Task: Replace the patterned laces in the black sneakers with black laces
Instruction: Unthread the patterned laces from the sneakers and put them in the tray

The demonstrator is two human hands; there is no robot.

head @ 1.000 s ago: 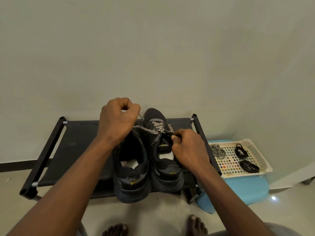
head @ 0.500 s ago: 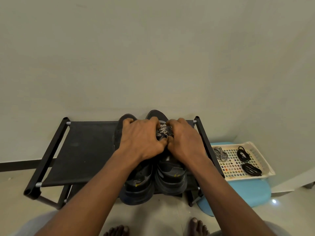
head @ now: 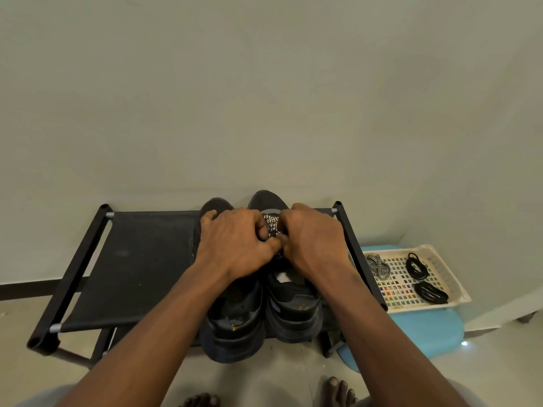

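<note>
Two black sneakers stand side by side on a black rack point(head: 138, 259), heels towards me: the left sneaker point(head: 235, 324) and the right sneaker point(head: 293, 312). A black-and-white patterned lace point(head: 271, 224) is threaded in the right sneaker. My left hand point(head: 235, 245) and my right hand point(head: 314, 239) meet over that sneaker's lacing, fingers curled and pinching the patterned lace between them. The fingertips hide the exact grip. Two coiled black laces point(head: 417, 265) point(head: 430, 292) lie in a cream basket point(head: 458, 292) to the right.
A removed patterned lace point(head: 377, 265) lies bunched in the basket's left part. The basket sits on a light blue stool point(head: 426, 330) right of the rack. A plain wall stands close behind. My bare feet point(head: 338, 392) are on the tiled floor.
A second ago my left hand was pulling the patterned lace up and left. It has come back down, and both hands now work close together on the right sneaker's lacing.
</note>
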